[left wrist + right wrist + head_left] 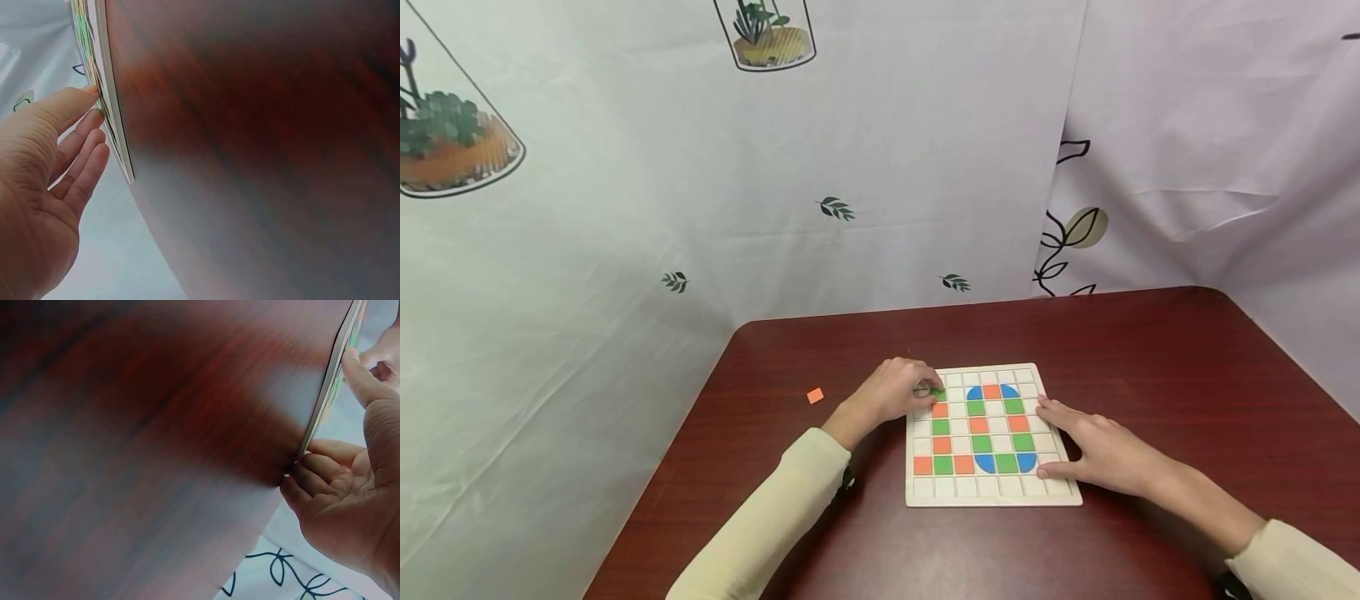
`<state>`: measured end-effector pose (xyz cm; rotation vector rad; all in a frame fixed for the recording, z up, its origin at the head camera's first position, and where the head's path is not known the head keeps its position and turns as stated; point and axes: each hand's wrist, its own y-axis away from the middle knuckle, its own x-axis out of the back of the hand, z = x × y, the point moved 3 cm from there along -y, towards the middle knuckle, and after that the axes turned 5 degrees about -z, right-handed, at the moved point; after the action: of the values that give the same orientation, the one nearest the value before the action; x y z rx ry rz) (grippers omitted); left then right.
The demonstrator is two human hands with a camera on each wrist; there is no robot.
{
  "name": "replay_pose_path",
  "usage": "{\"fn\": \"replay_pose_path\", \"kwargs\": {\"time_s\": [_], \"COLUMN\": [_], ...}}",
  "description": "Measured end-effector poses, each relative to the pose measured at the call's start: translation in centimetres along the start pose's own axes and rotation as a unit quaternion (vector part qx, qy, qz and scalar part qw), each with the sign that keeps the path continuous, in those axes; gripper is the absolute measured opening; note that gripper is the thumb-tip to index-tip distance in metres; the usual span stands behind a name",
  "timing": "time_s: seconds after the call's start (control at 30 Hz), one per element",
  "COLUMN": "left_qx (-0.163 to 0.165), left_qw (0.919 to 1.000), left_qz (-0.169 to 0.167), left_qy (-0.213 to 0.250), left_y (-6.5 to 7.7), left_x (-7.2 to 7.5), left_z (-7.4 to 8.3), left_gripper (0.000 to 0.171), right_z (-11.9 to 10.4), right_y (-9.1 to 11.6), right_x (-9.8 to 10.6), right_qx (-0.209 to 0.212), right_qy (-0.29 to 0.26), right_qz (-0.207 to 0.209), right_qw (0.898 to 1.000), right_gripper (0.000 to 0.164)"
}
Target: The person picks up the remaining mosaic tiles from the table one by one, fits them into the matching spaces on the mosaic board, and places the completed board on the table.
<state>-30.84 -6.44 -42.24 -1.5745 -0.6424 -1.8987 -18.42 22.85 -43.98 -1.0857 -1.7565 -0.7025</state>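
A pale square-grid board (992, 495) lies on the table, bearing orange, green and blue tiles. At its upper left, my left hand (898, 390) pinches a green square tile (938, 395) between thumb and index finger, at the top of a green and orange column. In the left wrist view, thumb and fingertips meet at the board's edge (119, 119). My right hand (1105, 454) rests along the board's right edge, its fingers and thumb spread apart. The right wrist view shows thumb (359, 375) and fingertips touching that edge.
One loose orange square tile (815, 396) lies on the dark red table (1135, 358), left of the board. On the board, a ring of orange and green squares has blue rounded corner tiles (1026, 462). A plant-printed white cloth (880, 150) hangs behind the table.
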Motion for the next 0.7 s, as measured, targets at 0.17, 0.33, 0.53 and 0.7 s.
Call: {"fn": "replay_pose_path", "kwargs": {"time_s": [0.17,0.33,0.53,0.7], "left_qx": [-0.002,0.005,0.018,0.025], "left_qw": [1.0,0.9999,0.9994,0.9986], "left_qz": [0.004,0.012,0.025,0.044], "left_qy": [-0.006,0.001,0.016,0.014], "left_y": [0.0,0.2,0.7,1.3], "left_x": [0.0,0.5,1.8,2.9], "left_z": [0.0,-0.2,-1.0,-2.2], "left_gripper": [0.027,0.028,0.026,0.023], "right_z": [0.0,0.0,-0.1,-0.1], "right_y": [0.0,0.0,0.0,0.0], "right_x": [0.0,-0.1,-0.1,0.0], "right_qx": [0.002,0.001,0.0,0.001], "right_qy": [0.0,-0.001,0.0,0.001], "right_qz": [0.0,-0.001,-0.001,0.0], "right_qw": [1.0,1.0,1.0,1.0], "right_gripper": [0.101,0.102,0.102,0.102]}}
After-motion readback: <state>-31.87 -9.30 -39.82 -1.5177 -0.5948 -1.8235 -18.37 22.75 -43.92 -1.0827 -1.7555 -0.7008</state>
